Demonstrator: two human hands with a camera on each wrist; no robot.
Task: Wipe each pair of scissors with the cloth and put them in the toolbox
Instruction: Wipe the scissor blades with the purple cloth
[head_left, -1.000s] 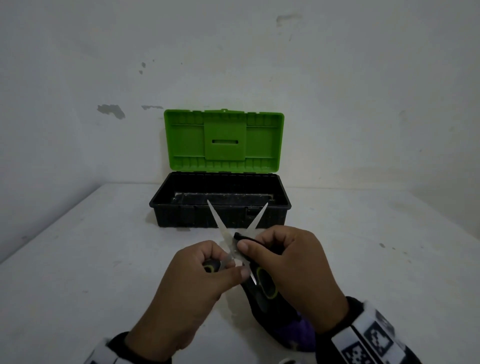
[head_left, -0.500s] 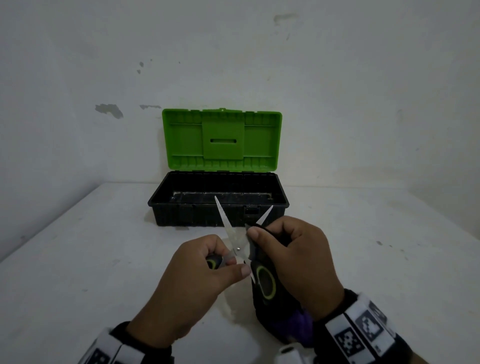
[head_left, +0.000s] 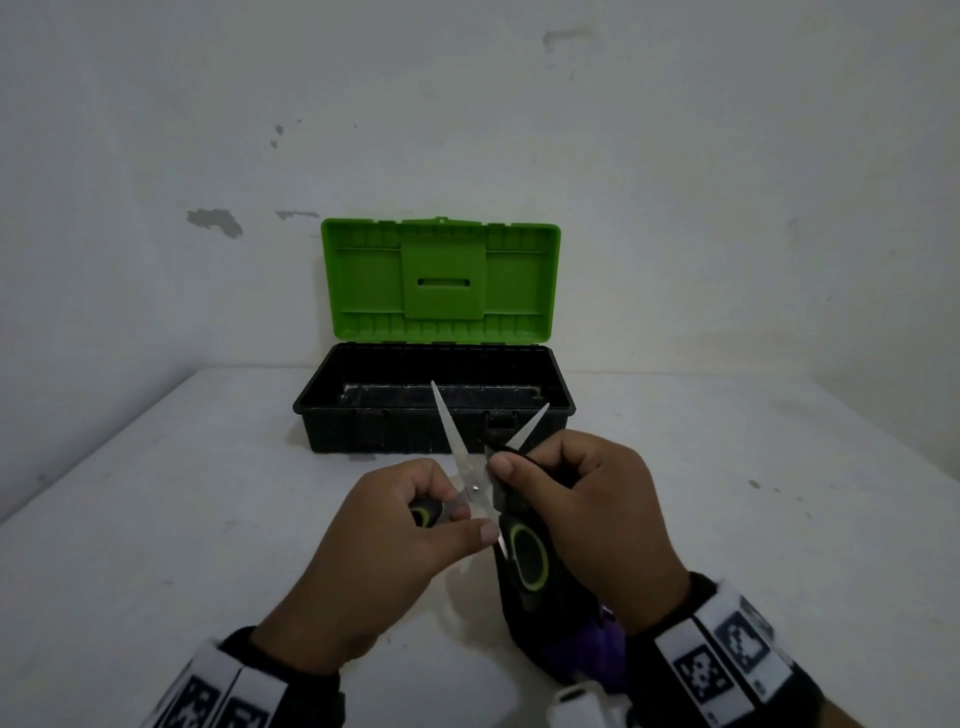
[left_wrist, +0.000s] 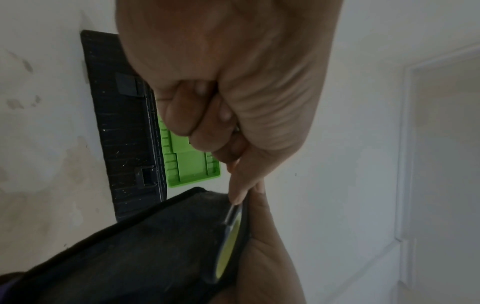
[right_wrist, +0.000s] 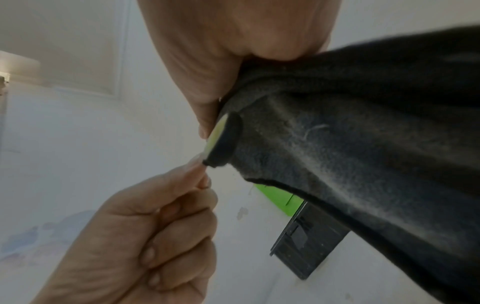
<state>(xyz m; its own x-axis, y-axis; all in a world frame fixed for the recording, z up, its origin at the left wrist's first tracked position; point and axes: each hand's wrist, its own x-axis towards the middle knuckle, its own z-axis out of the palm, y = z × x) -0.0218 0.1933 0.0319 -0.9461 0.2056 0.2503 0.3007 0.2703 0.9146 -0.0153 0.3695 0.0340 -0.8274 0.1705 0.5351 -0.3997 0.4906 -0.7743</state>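
A pair of scissors (head_left: 460, 457) with black-and-green handles is held over the table, blades spread in a V towards the toolbox. My left hand (head_left: 462, 519) grips one handle and pinches near the pivot. My right hand (head_left: 524, 467) pinches a dark cloth (head_left: 524, 613) round the lower part of the right blade; only that blade's tip shows. The cloth hangs down beneath the free handle loop (head_left: 527, 558). The open toolbox (head_left: 363, 431), with a black base and an upright green lid (head_left: 441, 280), stands just beyond. In the right wrist view the cloth (right_wrist: 363, 144) drapes beside the handle (right_wrist: 223, 139).
A white table (head_left: 182, 519) runs to white walls at the back and on the left. The toolbox base looks empty inside. In the left wrist view the toolbox (left_wrist: 130, 123) is close in front of my fist (left_wrist: 233, 123).
My right hand has slid the cloth up the right blade, away from the pivot, so less blade shows. The scissors have tilted slightly. The left hand keeps its grip.
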